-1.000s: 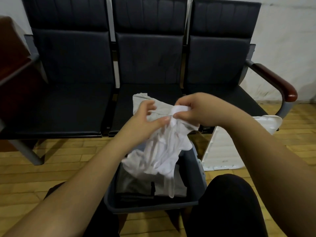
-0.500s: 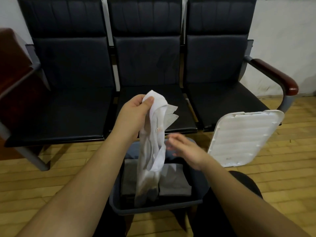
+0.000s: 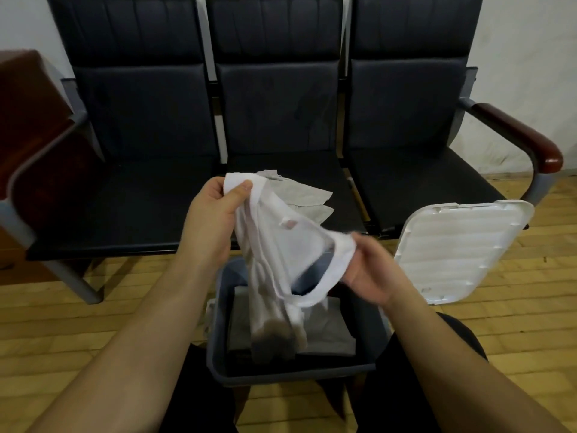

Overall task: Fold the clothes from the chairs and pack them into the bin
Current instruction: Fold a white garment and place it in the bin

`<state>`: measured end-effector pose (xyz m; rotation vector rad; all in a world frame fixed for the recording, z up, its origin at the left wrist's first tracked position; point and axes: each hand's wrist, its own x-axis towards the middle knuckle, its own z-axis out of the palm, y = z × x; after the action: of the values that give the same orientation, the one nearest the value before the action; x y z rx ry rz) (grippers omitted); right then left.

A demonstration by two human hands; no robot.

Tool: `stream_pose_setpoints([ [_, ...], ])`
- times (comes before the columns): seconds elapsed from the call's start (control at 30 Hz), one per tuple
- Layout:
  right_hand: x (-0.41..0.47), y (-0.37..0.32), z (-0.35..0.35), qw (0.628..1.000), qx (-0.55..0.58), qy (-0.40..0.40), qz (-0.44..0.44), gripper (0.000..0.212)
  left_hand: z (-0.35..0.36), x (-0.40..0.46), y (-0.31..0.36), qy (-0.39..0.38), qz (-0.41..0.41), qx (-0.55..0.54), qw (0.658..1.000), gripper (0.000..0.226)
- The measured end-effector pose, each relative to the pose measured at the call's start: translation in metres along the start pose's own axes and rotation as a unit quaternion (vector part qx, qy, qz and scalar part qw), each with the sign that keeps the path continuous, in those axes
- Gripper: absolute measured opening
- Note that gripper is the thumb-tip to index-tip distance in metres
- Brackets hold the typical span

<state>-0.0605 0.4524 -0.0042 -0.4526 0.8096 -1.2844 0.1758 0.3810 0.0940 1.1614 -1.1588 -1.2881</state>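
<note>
A white garment (image 3: 281, 245) hangs over the grey bin (image 3: 215, 345) between my knees. My left hand (image 3: 212, 220) pinches its upper hem with thumb and fingers. My right hand (image 3: 371, 270) grips the ribbed edge lower on the right, stretching an opening in the cloth. The garment's lower end dangles blurred into the bin. Folded grey clothes (image 3: 331, 332) lie on the bin's bottom. A light grey garment (image 3: 303, 198) lies on the middle chair seat (image 3: 299, 170), partly behind the white one.
Three dark chairs stand in a row against the wall, with a wooden armrest (image 3: 524, 135) at the right end. The bin's white lid (image 3: 459, 248) leans against the right chair. A dark red-brown piece of furniture (image 3: 28, 120) is at left. My knees flank the bin.
The bunched white garment went from both hands to hanging from my left hand alone. My right hand then came back up and took its lower ribbed edge, spreading it.
</note>
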Motion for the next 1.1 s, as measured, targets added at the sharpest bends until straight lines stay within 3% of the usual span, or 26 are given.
stream_pose_setpoints([
  [0.2, -0.02, -0.081, 0.04, 0.984, 0.009, 0.1, -0.148, 0.031, -0.017, 0.004, 0.004, -0.037, -0.004, -0.004, 0.999, 0.007],
  [0.37, -0.029, -0.091, 0.064, 0.978, -0.054, 0.126, -0.155, 0.023, -0.017, 0.001, 0.013, -0.081, -0.024, 0.006, 0.996, 0.022],
  [0.5, -0.031, -0.088, 0.059, 0.965, -0.126, 0.138, -0.186, 0.016, -0.016, -0.001, 0.013, -0.054, -0.048, 0.023, 0.997, 0.016],
  [0.6, -0.033, -0.091, 0.053, 0.958, -0.167, 0.12, -0.198, 0.023, -0.017, -0.005, 0.01, 0.001, 0.042, 0.2, 0.979, 0.014],
  [0.73, -0.039, -0.096, 0.05, 0.946, -0.237, 0.09, -0.204, 0.033, -0.019, -0.007, 0.011, 0.039, 0.134, 0.449, 0.883, 0.025],
  [0.8, -0.041, -0.097, 0.049, 0.936, -0.267, 0.094, -0.209, 0.035, -0.02, -0.007, 0.014, 0.033, 0.125, 0.474, 0.871, 0.03],
  [0.87, -0.041, -0.097, 0.048, 0.918, -0.31, 0.12, -0.217, 0.032, -0.021, -0.006, 0.019, -0.007, 0.049, 0.328, 0.943, 0.023],
  [0.9, -0.041, -0.097, 0.047, 0.905, -0.336, 0.137, -0.222, 0.029, -0.021, -0.007, 0.021, -0.041, -0.006, 0.194, 0.98, 0.019],
  [0.93, -0.041, -0.096, 0.045, 0.893, -0.357, 0.154, -0.227, 0.026, -0.02, -0.007, 0.021, -0.073, -0.06, 0.06, 0.994, 0.018],
  [1.0, -0.041, -0.094, 0.044, 0.874, -0.381, 0.18, -0.241, 0.018, -0.018, -0.008, 0.018, -0.105, -0.125, -0.13, 0.978, 0.022],
  [1.1, -0.039, -0.09, 0.046, 0.846, -0.413, 0.208, -0.266, 0.009, -0.01, -0.011, 0.012, -0.079, -0.114, -0.213, 0.967, 0.023],
])
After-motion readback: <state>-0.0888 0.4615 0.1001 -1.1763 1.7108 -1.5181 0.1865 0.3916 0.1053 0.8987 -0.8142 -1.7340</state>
